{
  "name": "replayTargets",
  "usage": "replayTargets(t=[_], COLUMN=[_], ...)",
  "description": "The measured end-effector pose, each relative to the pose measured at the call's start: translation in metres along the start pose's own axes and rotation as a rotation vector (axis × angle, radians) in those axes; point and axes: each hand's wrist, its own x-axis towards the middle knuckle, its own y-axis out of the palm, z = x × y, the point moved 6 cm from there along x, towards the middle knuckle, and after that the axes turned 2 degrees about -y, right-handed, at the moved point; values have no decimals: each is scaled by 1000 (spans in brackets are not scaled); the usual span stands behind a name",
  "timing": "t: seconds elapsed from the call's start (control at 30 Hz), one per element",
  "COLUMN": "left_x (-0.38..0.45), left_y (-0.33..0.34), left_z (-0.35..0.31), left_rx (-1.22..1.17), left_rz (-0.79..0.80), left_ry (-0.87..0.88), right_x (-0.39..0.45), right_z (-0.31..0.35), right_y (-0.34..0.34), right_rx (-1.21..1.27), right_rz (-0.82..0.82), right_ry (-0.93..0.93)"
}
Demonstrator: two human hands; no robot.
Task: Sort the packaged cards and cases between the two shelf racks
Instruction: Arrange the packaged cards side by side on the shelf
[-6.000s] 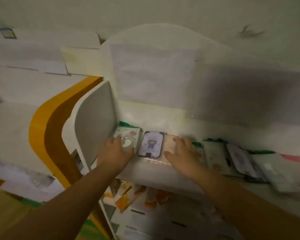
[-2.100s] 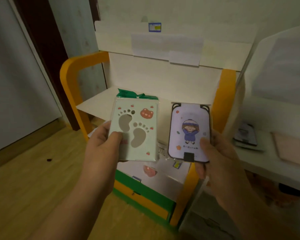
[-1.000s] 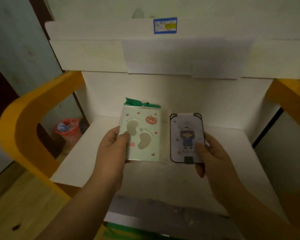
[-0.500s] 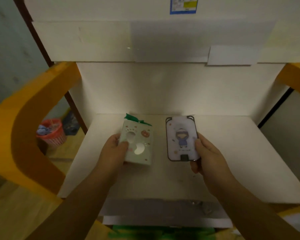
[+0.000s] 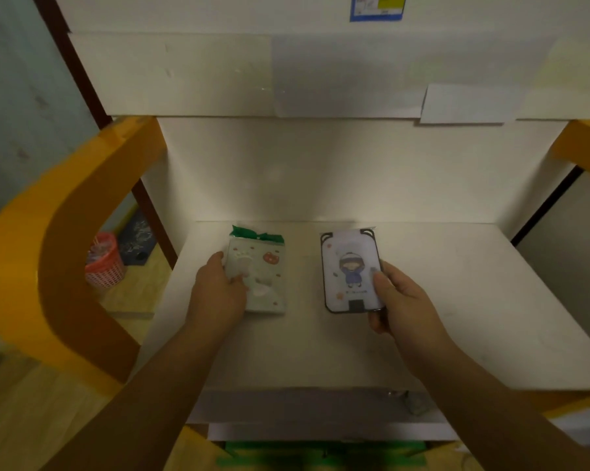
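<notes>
A white shelf board (image 5: 456, 300) set between orange side frames (image 5: 48, 249) carries two items, apparently lying flat on it. A green footprint packet (image 5: 269, 283) lies under the left hand's (image 5: 217, 294) fingertips; a black-rimmed cartoon case (image 5: 349, 270) lies just ahead of the right hand (image 5: 400, 304).

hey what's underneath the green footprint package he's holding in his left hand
The white shelf of the orange-framed rack lies under the green footprint package, which the left hand grips. Whether it touches the shelf is unclear, and its own body hides anything directly beneath.
</notes>
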Motion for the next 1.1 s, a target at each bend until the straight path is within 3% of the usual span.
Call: replayTargets(t=[0.27, 0.4, 0.6, 0.73, 0.8, 1.1], left_x=[-16, -35, -61, -70, -72, -76], left_y=[-1, 8, 29, 39, 41, 46], left_z=[-6, -27, -65, -82, -86, -96], left_rx=[476, 458, 499, 498, 508, 520], left_rz=[-28, -15, 68, 64, 57, 54], left_ry=[-37, 84, 309, 416, 438, 475], right_x=[9, 20, 34, 33, 30, 12], right_z=[-3, -6, -10, -6, -7, 5], right_y=[-10, -21, -27, -30, -32, -53], right_rx=[-102, -236, -497, -1030, -1173, -1295], right_rz=[-51, -130, -109, -84, -66, -92], right_ry=[-14, 5, 22, 6, 14, -1])
